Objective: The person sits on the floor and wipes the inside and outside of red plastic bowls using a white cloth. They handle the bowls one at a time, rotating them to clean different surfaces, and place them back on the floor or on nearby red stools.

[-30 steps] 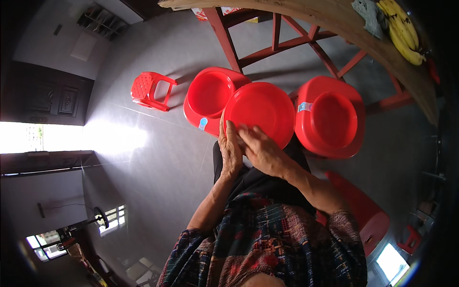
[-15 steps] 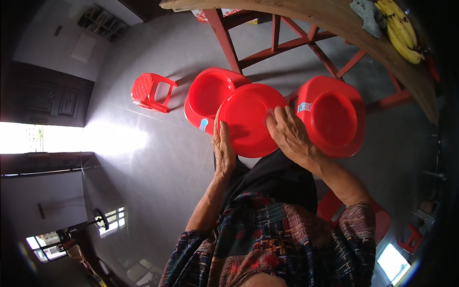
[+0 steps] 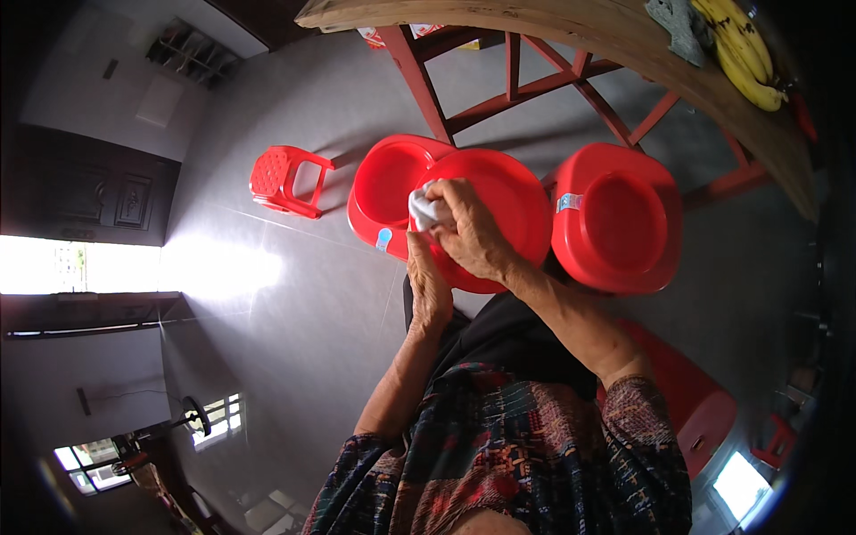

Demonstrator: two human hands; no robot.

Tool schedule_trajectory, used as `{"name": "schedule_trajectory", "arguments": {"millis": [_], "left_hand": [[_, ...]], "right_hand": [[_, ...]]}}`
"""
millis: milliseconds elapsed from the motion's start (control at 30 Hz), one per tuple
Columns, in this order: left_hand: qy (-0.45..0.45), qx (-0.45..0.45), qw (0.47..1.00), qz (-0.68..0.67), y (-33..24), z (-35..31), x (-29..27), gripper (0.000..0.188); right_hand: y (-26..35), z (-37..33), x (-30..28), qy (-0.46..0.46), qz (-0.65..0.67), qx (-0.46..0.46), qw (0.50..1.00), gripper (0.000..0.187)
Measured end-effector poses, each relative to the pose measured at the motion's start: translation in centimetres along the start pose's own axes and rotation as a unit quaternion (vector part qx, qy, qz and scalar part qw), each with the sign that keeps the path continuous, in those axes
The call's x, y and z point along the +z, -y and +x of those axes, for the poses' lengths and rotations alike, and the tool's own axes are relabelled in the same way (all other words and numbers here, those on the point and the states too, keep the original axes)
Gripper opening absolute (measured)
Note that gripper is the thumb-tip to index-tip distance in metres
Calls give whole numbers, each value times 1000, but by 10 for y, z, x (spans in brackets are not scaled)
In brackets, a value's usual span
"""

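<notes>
A shallow round red plastic basin (image 3: 510, 201) is tilted up in front of my lap. My left hand (image 3: 432, 283) grips its near-left rim, the thumb on the inner side and the other fingers mostly hidden. Bunched in my right hand (image 3: 474, 234) is a white cloth (image 3: 426, 210), pressed against the basin's left rim just above my left fingertips. Behind the basin, partly covered by it, stands a red plastic piece (image 3: 390, 181) with rounded corners, a round hollow and a blue label. A similar red piece (image 3: 624, 223) with a round hollow stands on the right.
A small red stool (image 3: 290, 181) lies on its side on the grey floor, left. Ahead, a wooden tabletop (image 3: 571, 31) on red legs (image 3: 416, 85) carries bananas (image 3: 742, 49) and a grey cloth-like bundle (image 3: 679, 31). A red seat (image 3: 682, 392) is behind my right elbow.
My right hand has moved with the cloth from the basin's right side across to its left rim. My left hand keeps its hold, and the white cloth now shows plainly.
</notes>
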State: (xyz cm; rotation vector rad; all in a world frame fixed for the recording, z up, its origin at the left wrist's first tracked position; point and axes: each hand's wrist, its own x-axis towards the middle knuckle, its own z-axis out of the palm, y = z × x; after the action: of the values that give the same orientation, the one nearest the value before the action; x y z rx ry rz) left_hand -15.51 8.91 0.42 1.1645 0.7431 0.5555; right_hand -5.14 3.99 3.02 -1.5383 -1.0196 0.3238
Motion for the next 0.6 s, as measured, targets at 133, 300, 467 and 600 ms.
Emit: {"name": "schedule_trajectory", "arguments": {"millis": [133,300,467,600], "left_hand": [[-16,-68,995,-67,0,9,-17,79],[-43,-45,995,-76,-22,-2,0,70],[14,-35,997,-64,-11,7,-7,61],[25,-29,999,-29,-21,6,-2,45]], "right_hand": [[10,-13,-13,183,-8,-7,983,37],[21,-16,-54,408,-50,-10,912,22],[18,7,-39,99,-313,-348,878,19],[-10,29,-47,52,-381,-379,842,17]]}}
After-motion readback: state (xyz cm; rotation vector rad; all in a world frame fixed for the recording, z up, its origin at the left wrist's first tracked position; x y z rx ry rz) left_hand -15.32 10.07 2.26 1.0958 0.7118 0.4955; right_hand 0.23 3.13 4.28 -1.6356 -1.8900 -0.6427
